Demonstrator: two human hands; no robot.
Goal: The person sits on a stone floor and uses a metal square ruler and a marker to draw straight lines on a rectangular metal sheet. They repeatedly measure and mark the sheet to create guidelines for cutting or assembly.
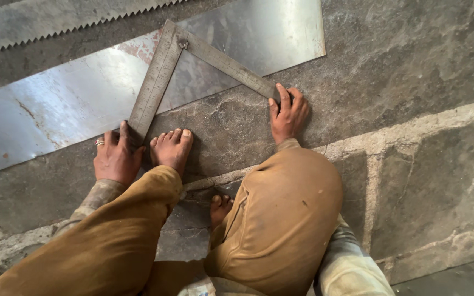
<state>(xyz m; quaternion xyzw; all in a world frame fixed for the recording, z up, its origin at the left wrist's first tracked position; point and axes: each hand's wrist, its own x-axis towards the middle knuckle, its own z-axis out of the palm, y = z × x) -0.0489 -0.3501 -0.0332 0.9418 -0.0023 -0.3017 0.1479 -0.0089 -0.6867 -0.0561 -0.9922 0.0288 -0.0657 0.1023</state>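
While the folding steel square (193,66), a worn grey metal ruler of two flat arms riveted at a corner, lies apex-up across the sheet, both hands pin its ends. Left hand (117,156): fingers flat, pressing the lower end of the long arm where it runs off the sheet onto the floor; not wrapped round it, grip open and pressing. A ring shows on that hand. Right hand (288,114): fingertips pressed on the far end of the shorter arm, also on the floor just past the sheet edge; again an open, flat hold, nothing clasped.

Rivet corner sits on the shiny flat sheet of grey metal (83,104), which lies slanted across the rough dark stone floor (412,66) with some rusty patches near its upper edge. Bare foot (172,148) planted just beside the left hand, toes close to the sheet's lower edge; second foot (219,208) tucked back under the knees in tan trousers.

Long toothed saw blade (56,22) lies above the sheet, apart from it, untouched.

Progress, my read: square is positioned and held, so layout is at the alignment stage. No scribe or marker in either hand, no fresh line visible on the sheet, no cut. Marking and cutting look not yet done.
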